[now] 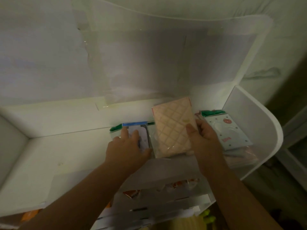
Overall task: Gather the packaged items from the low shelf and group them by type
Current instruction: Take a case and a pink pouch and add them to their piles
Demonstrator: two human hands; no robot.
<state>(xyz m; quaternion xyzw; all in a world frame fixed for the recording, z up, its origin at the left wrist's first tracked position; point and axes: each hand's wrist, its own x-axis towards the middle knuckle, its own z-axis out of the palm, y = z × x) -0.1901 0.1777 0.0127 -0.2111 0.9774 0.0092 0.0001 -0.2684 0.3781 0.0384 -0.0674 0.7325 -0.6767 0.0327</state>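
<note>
A peach quilted-pattern packaged item (pixel 172 128) stands tilted above the white shelf top (pixel 66 146); my right hand (pixel 204 138) grips its right edge, thumb on the front. To its left lies a clear package with a blue top strip (pixel 134 124) and a green-headed package under it; my left hand (pixel 129 145) rests on this stack with fingers spread over it. At the right end sits a pale blue packaged item with a green header (pixel 226 130) on top of other clear packages.
The shelf top has a raised white back rim (pixel 83 113) and a curved right side wall (pixel 259 123). Lower tiers (pixel 166 193) below hold more packaged goods with orange and red prints. A white draped wall rises behind.
</note>
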